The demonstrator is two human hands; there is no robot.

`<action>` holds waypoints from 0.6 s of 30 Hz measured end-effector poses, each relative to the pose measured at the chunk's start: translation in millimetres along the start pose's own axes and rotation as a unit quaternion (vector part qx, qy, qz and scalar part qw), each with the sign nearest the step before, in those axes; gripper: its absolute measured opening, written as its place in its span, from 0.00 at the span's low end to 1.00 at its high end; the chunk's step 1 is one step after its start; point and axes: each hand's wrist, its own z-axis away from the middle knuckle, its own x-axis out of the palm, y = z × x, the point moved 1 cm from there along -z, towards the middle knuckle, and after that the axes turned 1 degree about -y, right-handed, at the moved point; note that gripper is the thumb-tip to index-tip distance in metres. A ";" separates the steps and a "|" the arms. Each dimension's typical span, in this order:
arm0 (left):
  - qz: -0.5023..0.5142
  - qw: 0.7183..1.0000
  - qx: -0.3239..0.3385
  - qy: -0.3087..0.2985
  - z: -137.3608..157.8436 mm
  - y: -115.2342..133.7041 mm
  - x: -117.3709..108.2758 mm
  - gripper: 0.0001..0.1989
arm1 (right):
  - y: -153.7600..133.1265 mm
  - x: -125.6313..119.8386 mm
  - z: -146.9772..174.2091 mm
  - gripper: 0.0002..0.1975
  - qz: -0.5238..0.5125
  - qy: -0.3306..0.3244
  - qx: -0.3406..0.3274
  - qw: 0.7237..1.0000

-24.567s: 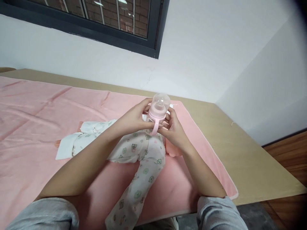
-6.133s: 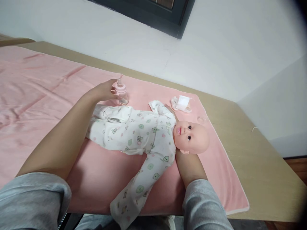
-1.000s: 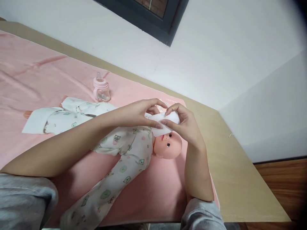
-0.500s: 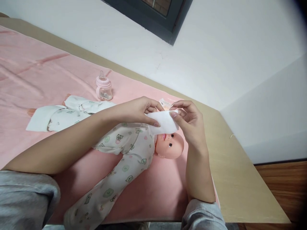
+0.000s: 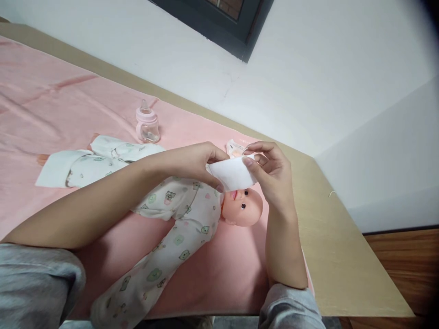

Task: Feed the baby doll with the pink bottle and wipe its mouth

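Observation:
A folded white wipe or tissue is stretched between my two hands, just above the face of a baby doll. My left hand grips its left end, thumb in front and fingers behind. At the upper right corner, my right hand pinches it between thumb and forefinger. The doll lies on its back in white clothes printed with small animals, its head to the right. The wipe hides part of its cheek, and my left forearm crosses over its body.
A pink baby bottle stands beyond the doll's legs. Behind my hands lies a small printed packet, partly hidden. A pink blanket covers much of the tan table, which meets a white wall.
My left thumb has slid down to the wipe's lower left edge, and more of its surface shows. My right hand keeps its pinch almost in the same place.

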 end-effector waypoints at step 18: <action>-0.021 0.980 0.091 0.177 1.1 9.0 2.6 0.12 | 18.2 -11.9 -9.1 0.17 0.027 0.053 0.013 0.998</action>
